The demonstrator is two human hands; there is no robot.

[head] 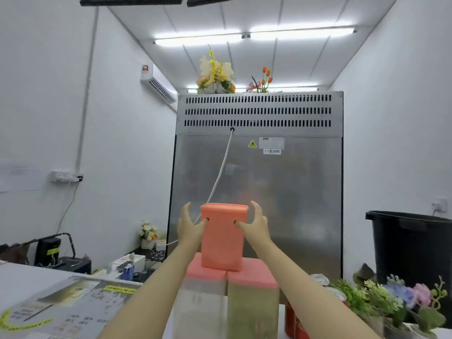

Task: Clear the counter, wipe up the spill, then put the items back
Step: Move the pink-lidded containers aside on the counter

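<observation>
Over two clear plastic canisters with pink lids (253, 302), the left hand (189, 226) and right hand (256, 226) gripped a salmon-pink rectangular plastic container (222, 241) by its sides.

counter (27, 280) bears two pink-lidded containers (200, 304), red can (294, 321), potted flowers (401, 304), printed sheet (73, 304).

my left forearm (146, 302) and right forearm (318, 302) cut by bottom edge, two pink-lidded containers (253, 304) cropped there too, contents blurry, red can (294, 322) half behind right forearm, steel cabinet label (271, 143) unreadable
</observation>
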